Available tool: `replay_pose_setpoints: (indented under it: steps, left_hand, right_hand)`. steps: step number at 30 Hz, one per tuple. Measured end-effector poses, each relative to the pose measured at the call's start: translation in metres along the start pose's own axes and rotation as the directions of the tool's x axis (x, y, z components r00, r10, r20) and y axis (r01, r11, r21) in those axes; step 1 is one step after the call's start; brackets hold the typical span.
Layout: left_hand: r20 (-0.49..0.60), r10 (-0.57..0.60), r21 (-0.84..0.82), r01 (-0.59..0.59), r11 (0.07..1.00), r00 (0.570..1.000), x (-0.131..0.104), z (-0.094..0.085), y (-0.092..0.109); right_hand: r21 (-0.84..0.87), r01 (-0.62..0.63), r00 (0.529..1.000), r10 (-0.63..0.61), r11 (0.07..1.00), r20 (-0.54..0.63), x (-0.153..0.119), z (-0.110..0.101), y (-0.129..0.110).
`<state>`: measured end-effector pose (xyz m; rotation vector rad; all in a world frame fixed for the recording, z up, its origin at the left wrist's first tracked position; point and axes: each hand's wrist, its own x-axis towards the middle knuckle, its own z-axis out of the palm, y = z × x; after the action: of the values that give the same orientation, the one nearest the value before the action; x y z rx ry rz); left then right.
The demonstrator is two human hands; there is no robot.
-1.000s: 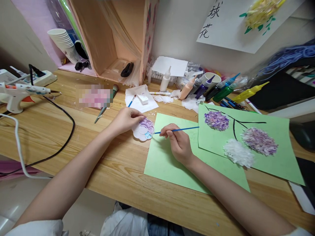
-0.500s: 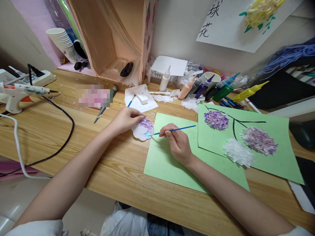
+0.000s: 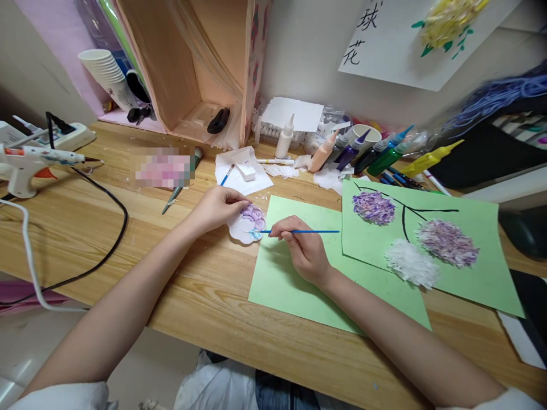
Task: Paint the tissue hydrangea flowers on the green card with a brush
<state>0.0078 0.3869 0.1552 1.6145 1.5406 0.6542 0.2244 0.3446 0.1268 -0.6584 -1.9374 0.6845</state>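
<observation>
My left hand (image 3: 220, 210) pinches the upper left edge of a white flower-shaped palette (image 3: 240, 229) with purple and light blue paint in its wells. In my right hand (image 3: 299, 245) is a thin blue paintbrush (image 3: 316, 232), its tip at the light blue paint on the palette's right side. The brush lies nearly level, its handle pointing right. Below my right hand lies a green sheet (image 3: 294, 296). Another green sheet (image 3: 491, 239) to the right bears black branch lines, two purple textured blossoms (image 3: 374, 208) and a white one (image 3: 411, 263).
Paint bottles (image 3: 352, 151), a white bottle (image 3: 285, 136) and a paper cup (image 3: 367, 134) line the back. White paper with a small block (image 3: 246, 171) sits behind the palette. A glue gun (image 3: 25, 165) with cables is at left; a grey-green brush (image 3: 173, 199) lies nearer.
The brush in my right hand has tilted to nearly level, and its tip has shifted slightly left and up over the blue paint. My left hand keeps its hold on the palette.
</observation>
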Motion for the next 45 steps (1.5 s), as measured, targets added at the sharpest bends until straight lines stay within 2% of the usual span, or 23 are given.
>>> replay_pose_setpoints:
  steps: [2,6,10,14,18,22,26,30,34,38,42,45]
  left_hand:
    - [0.004,0.008,0.001,-0.008,1.0,1.0,0.0005,0.0002,-0.0012]
    - [0.012,0.011,-0.004,-0.011,1.0,1.0,0.0002,0.0002,-0.0011]
    - [0.005,0.0,-0.003,0.0,1.0,1.0,-0.001,0.0,0.0014]
    - [0.005,0.01,-0.002,-0.01,1.0,1.0,-0.0007,0.0003,0.0013]
    - [0.005,0.014,0.006,-0.014,1.0,1.0,-0.0003,0.0005,0.0002]
    - [0.01,0.01,0.002,-0.01,1.0,1.0,-0.0002,0.0,-0.0001]
    - [0.003,0.023,0.018,-0.023,1.0,1.0,0.0,-0.0003,0.0]
    - [-0.002,0.012,0.023,-0.012,1.0,1.0,-0.0003,-0.0001,0.0005]
    - [-0.009,0.005,0.015,-0.004,1.0,1.0,-0.0001,0.0005,0.0006]
    - [-0.002,-0.008,-0.004,0.008,1.0,1.0,0.0005,0.0014,-0.0002]
    - [-0.015,0.006,0.007,-0.006,1.0,1.0,0.0004,0.001,-0.0008]
    - [-0.016,0.013,0.007,-0.013,1.0,1.0,0.0002,0.0004,-0.0001]
  right_hand:
    - [-0.001,-0.014,1.0,0.014,1.0,0.0,-0.0004,0.0002,0.0003]
    - [0.011,-0.037,0.997,0.037,0.999,-0.073,-0.0012,0.0001,0.0006]
    - [0.017,0.02,1.0,-0.02,1.0,0.015,-0.0004,0.0,0.0001]
    - [-0.008,-0.014,0.998,0.014,1.0,-0.063,-0.0003,0.0,-0.0003]
    - [0.009,0.009,1.0,-0.009,1.0,-0.017,-0.0013,0.0003,0.0]
    - [0.0,-0.017,0.996,0.017,1.0,-0.086,-0.0015,0.0004,0.0004]
    - [-0.007,0.006,1.0,-0.006,1.0,-0.019,-0.0004,0.0,-0.0003]
    - [-0.038,-0.023,0.995,0.019,0.999,-0.098,0.0001,-0.0006,-0.0007]
    - [-0.042,0.002,1.0,-0.003,0.999,-0.031,-0.0001,-0.0006,-0.0006]
    - [-0.057,-0.024,0.997,0.019,0.998,-0.079,-0.0003,-0.0001,-0.0004]
    - [-0.051,0.002,0.999,-0.004,0.999,-0.034,0.0003,-0.0001,-0.0012]
    - [-0.049,-0.001,0.999,-0.001,0.999,-0.048,0.0007,-0.0002,-0.0017]
